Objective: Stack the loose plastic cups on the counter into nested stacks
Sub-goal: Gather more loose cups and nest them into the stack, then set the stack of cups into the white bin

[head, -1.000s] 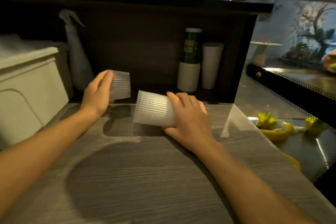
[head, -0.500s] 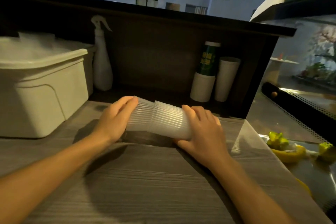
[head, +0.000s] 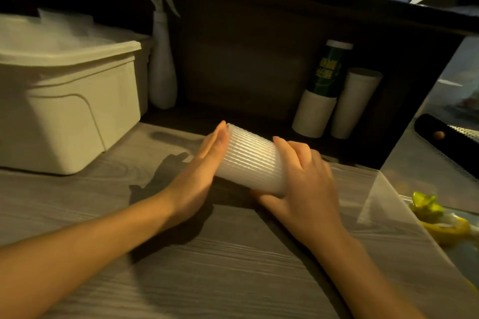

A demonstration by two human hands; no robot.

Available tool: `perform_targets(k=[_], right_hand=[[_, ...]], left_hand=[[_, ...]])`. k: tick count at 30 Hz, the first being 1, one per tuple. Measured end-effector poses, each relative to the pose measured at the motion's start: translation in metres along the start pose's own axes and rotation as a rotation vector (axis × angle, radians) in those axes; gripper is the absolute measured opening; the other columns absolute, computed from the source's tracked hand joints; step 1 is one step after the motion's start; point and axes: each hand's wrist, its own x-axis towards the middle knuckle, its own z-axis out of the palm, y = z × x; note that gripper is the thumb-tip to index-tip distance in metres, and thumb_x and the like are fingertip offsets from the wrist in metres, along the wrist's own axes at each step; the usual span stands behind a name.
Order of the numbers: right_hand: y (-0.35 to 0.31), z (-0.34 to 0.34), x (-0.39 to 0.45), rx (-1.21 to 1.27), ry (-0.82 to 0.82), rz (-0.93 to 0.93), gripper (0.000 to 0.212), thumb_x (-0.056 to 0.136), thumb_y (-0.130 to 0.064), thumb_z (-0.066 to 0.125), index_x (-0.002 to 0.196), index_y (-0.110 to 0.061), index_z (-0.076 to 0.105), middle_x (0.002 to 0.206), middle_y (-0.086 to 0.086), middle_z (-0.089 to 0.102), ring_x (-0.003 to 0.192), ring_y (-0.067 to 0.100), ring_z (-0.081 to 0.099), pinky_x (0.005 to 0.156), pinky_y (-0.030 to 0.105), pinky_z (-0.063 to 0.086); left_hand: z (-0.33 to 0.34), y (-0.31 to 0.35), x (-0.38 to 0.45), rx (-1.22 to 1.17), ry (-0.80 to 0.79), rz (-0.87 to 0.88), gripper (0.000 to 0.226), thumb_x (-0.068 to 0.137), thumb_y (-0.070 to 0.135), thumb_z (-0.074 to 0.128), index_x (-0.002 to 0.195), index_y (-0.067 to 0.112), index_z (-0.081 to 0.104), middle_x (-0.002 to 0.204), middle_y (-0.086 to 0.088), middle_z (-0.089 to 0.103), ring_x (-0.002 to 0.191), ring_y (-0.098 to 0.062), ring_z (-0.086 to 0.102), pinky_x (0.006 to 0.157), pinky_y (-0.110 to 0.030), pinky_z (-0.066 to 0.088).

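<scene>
Above the wood-grain counter [head: 233, 267] our right hand [head: 305, 184] grips the ribbed plastic cups [head: 251, 160] sideways while our flat left hand [head: 204, 163] presses their end; they look fully nested, no loose cups visible.

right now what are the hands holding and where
The right hand grips the cup stack round its wide end; the left hand presses flat on its narrow end.

place: café service counter; evidence: paper cup stacks [head: 313, 114]; spray bottle [head: 162, 65]; lemon peels [head: 445, 228]
</scene>
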Motion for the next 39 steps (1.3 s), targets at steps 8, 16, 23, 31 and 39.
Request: perform_targets(k=[8,16,23,31,39], right_hand=[[-0.008,-0.006,0.001,0.192,0.002,0.178,0.102,0.064,-0.048,0.083,0.147,-0.026,0.029,0.133,-0.008,0.041,0.12,0.01,0.035,0.092,0.036,0.039],[-0.002,-0.048,0.028,0.464,-0.133,0.32,0.088,0.067,-0.045,0.084,0.139,-0.034,0.035,0.129,-0.012,0.048,0.122,0.011,0.046,0.095,0.042,0.049],[-0.016,-0.115,0.045,0.608,-0.303,0.365,0.079,0.07,-0.034,0.084,0.123,-0.048,0.027,0.11,-0.029,0.037,0.107,-0.011,0.042,0.075,0.011,0.04],[-0.017,-0.161,0.051,0.663,-0.326,0.345,0.086,0.065,-0.046,0.084,0.139,-0.036,0.04,0.128,-0.01,0.044,0.121,0.012,0.044,0.089,0.029,0.043],[-0.043,-0.171,0.07,0.786,-0.417,0.238,0.092,0.065,-0.074,0.067,0.144,-0.044,0.031,0.133,-0.02,0.044,0.12,0.004,0.042,0.097,0.035,0.046]], left_hand=[[0.006,0.037,-0.002,-0.47,0.182,-0.083,0.037,0.099,0.029,0.041,0.129,0.016,0.057,0.12,-0.003,0.069,0.115,-0.018,0.064,0.092,-0.032,0.055],[0.043,0.095,0.004,-0.76,0.351,-0.39,0.044,0.084,0.039,0.055,0.122,0.017,0.062,0.117,-0.011,0.07,0.11,-0.026,0.066,0.09,-0.043,0.054],[0.069,0.156,-0.027,-0.796,0.282,-0.51,0.075,0.074,0.074,0.044,0.133,0.029,0.055,0.125,-0.008,0.066,0.114,-0.027,0.064,0.1,-0.05,0.048],[0.075,0.219,-0.045,-0.512,0.316,-0.501,0.08,0.065,0.079,0.048,0.133,0.039,0.054,0.126,0.002,0.065,0.116,-0.02,0.062,0.096,-0.045,0.052],[0.056,0.256,-0.062,-0.216,0.435,-0.393,0.045,0.082,0.062,0.032,0.117,0.044,0.054,0.119,0.007,0.065,0.105,-0.006,0.065,0.072,-0.017,0.054]])
